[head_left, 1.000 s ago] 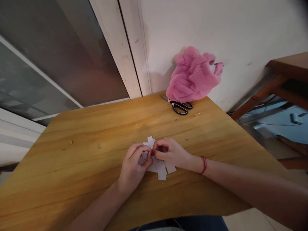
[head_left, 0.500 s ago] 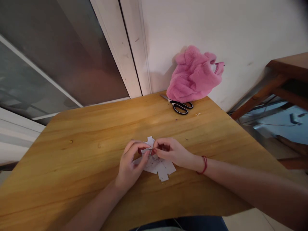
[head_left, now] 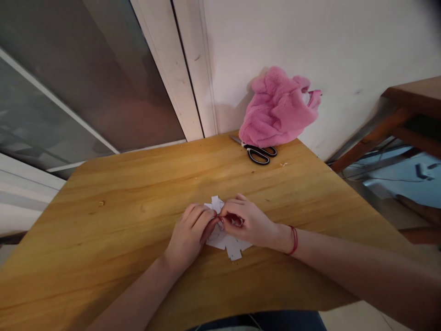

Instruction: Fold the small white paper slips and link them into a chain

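Both hands meet over a cut piece of white paper with notches and tabs, lying on the wooden table. My left hand is closed, thumb and fingers pinched together just above the paper. From the other side, my right hand, with a red cord around its wrist, pinches thumb against forefinger at the same spot. Something small and thin seems to sit between the fingertips; it is too small and covered to make out. The fingers hide the middle of the paper.
Black-handled scissors lie at the table's far edge, partly beneath a bunched pink fluffy cloth by the wall. Small scraps dot the wooden table. A wooden piece of furniture stands beyond the right edge.
My left hand's fingers have closed down and drawn together, covering more of the paper. My right hand's pinch has shifted slightly. The paper has stayed nearly in place.
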`<state>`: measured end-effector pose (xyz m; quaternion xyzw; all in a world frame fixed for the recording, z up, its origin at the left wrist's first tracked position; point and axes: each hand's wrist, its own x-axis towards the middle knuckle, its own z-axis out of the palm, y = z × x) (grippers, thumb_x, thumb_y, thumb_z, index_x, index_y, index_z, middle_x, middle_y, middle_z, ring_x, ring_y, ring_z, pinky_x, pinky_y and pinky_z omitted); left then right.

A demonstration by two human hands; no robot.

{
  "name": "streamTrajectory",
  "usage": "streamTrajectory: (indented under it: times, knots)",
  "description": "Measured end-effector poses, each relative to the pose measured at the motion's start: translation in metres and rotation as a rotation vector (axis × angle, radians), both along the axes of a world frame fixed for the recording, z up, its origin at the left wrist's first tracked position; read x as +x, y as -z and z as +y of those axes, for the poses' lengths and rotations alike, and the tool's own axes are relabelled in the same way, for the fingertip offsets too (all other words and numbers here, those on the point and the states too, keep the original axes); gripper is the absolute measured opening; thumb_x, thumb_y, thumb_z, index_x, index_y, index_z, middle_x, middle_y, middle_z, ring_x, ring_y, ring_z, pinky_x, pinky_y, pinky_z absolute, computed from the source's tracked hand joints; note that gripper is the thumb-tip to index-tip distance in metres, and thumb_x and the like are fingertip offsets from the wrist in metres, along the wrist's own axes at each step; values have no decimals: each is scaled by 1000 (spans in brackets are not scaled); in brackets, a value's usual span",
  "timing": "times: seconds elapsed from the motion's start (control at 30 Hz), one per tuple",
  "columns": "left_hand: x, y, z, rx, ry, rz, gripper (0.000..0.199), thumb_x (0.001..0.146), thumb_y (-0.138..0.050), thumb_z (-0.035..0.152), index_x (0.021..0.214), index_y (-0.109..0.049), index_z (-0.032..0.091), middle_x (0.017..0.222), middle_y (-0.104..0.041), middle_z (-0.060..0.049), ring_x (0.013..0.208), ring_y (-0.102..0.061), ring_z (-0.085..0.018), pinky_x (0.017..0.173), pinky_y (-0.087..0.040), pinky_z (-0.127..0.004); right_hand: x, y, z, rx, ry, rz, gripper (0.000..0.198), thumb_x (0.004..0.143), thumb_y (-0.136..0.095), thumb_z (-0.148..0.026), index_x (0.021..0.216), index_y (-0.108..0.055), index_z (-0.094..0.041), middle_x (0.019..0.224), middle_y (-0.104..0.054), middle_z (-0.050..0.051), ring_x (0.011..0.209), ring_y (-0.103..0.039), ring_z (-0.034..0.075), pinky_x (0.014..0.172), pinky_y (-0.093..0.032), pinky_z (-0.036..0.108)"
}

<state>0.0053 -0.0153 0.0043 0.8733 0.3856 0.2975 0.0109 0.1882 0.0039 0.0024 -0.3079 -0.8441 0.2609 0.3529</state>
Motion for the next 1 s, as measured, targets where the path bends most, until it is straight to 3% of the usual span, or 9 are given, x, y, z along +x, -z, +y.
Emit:
streamTrajectory:
  times: [0.23,0.37,0.6,1.0]
  knots:
    - [5,-1,-2,71,-11,88,13,86,-43,11,77,-50,18,70,-57,-3,68,-48,-16,61,-42,-28,-2,-3,-2,-47,-6,17,14,72,-51,-10,65,-43,-19,59,-46,-5,61,-43,11,67,-31,25]
    - [6,0,-4,-9,-26,41,18,87,-39,11,73,-45,19,68,-53,-3,65,-44,-16,58,-39,-27,-5,-4,-4,-91,5,51,15,71,-52,-9,63,-43,-19,57,-44,-6,58,-42,10,67,-32,25]
    - [6,0,-9,-163,-8,-113,16,88,-36,8,78,-44,19,74,-51,-2,70,-44,-15,63,-39,-27,-5,-10,-4,-300,10,116,16,76,-55,-15,61,-50,-17,56,-48,-6,56,-42,8,68,-34,25]
    - [2,0,-9,-326,81,-214,18,89,-33,11,79,-44,21,75,-52,-2,70,-47,-15,64,-41,-28,-4,-6,-1,-273,-16,74,14,78,-53,-18,64,-50,-18,59,-49,-6,59,-43,9,71,-32,26]
